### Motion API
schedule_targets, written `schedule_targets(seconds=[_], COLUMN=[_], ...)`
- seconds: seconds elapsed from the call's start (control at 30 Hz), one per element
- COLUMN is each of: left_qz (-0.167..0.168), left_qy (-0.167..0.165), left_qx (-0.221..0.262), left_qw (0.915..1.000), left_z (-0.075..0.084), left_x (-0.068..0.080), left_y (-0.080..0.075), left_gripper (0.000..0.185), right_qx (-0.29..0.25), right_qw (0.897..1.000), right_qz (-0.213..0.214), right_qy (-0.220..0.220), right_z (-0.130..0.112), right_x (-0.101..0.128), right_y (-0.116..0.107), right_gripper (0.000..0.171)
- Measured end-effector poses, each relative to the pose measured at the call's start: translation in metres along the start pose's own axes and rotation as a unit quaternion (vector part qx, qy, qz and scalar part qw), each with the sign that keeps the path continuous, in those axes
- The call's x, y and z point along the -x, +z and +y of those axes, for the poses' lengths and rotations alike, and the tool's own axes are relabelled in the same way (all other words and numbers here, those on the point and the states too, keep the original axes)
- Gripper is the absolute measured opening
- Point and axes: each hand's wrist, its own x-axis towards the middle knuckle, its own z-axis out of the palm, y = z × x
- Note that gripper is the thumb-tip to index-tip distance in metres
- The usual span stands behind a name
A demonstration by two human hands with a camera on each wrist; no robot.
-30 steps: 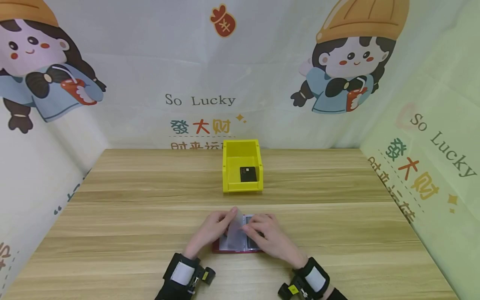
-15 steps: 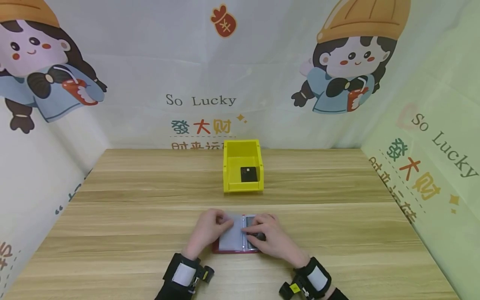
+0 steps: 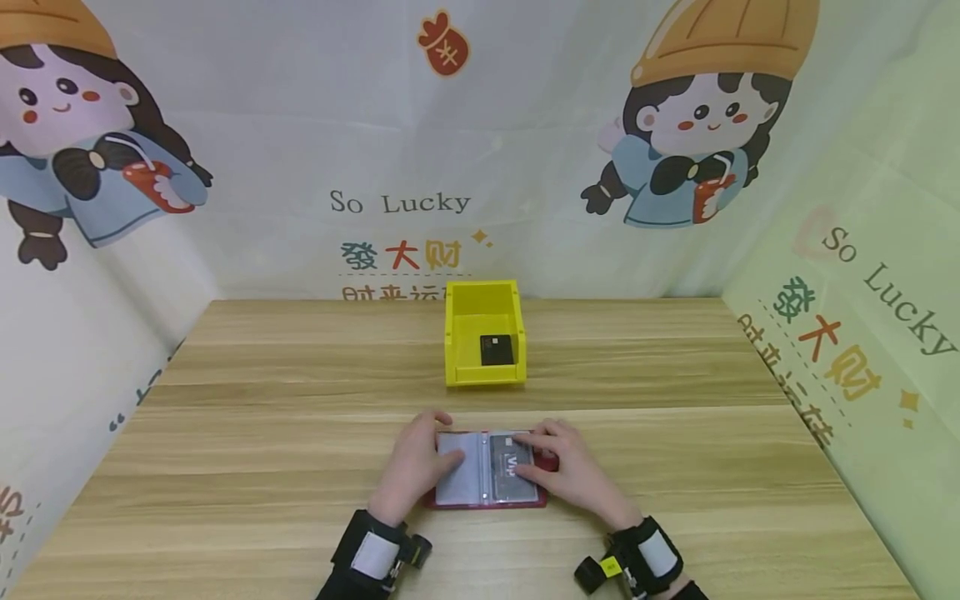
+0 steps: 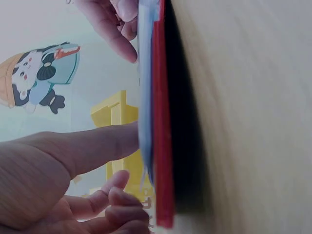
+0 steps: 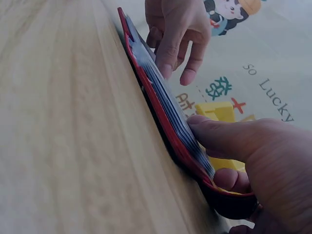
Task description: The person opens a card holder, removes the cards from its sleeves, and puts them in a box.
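A: Change since the earlier frames: the clear sleeve that stood lifted over the red card holder now lies flat on its left half. The right hand has slid off toward the right edge, uncovering a grey card.

B: Hand states?

A: Left hand: fingers straight, pressed flat on the left page. Right hand: fingers extended, resting on the right page and the grey card. Neither pinches anything. Wrist views agree; thumbs and fingertips lie against the sleeve stack.

B: Holder position?

A: Open, flat on the table, near the front edge, between the two hands.

B: Surface and room?

A: Table has light wood grain with lengthwise planks. A printed fabric backdrop encloses it on three sides, pale white-green, with cartoon figures in orange hats. A yellow bin stands at the centre, well apart from the holder, with a black card inside.

B: Legible writing?

A: Backdrop: "So Lucky", rear and right panels, above large Chinese characters in green, red and yellow. Grey card: "Vip". The print on the black card is too small to read.
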Motion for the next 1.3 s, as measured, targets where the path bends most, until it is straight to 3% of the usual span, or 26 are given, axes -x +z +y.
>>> schedule_targets(seconds=[0.17, 0.27, 0.4, 0.6, 0.77, 1.07, 1.3], left_qz=[0.012, 0.005, -0.002, -0.006, -0.027, -0.051, -0.059], left_qy=[0.065, 0.11, 0.135, 0.124, 0.096, 0.079, 0.079], left_qx=[-0.044, -0.051, -0.049, -0.034, -0.021, 0.032, 0.047], left_qw=[0.9968, 0.9926, 0.9896, 0.9916, 0.9948, 0.995, 0.994], left_z=[0.008, 0.011, 0.011, 0.012, 0.013, 0.01, 0.009], left_x=[0.003, 0.003, 0.001, 0.0, 0.0, -0.001, -0.001], left_y=[0.007, 0.012, 0.02, 0.025, 0.024, 0.021, 0.021], left_gripper=[0.02, 0.02, 0.02, 0.011, 0.017, 0.028, 0.03], right_qx=[0.001, 0.001, -0.001, -0.006, -0.006, 0.001, 0.001], right_qw=[1.0, 0.999, 0.999, 0.998, 0.998, 0.998, 0.998], right_qz=[0.012, 0.018, 0.024, 0.036, 0.041, 0.061, 0.059], right_qy=[0.025, 0.037, 0.044, 0.047, 0.04, 0.032, 0.038], right_z=[0.005, 0.007, 0.008, 0.008, 0.006, 0.004, 0.004], right_x=[0.002, 0.004, 0.006, 0.006, 0.005, 0.005, 0.006], right_y=[0.0, 0.0, 0.001, 0.002, 0.002, 0.003, 0.004], right_gripper=[0.046, 0.049, 0.052, 0.05, 0.05, 0.049, 0.05])
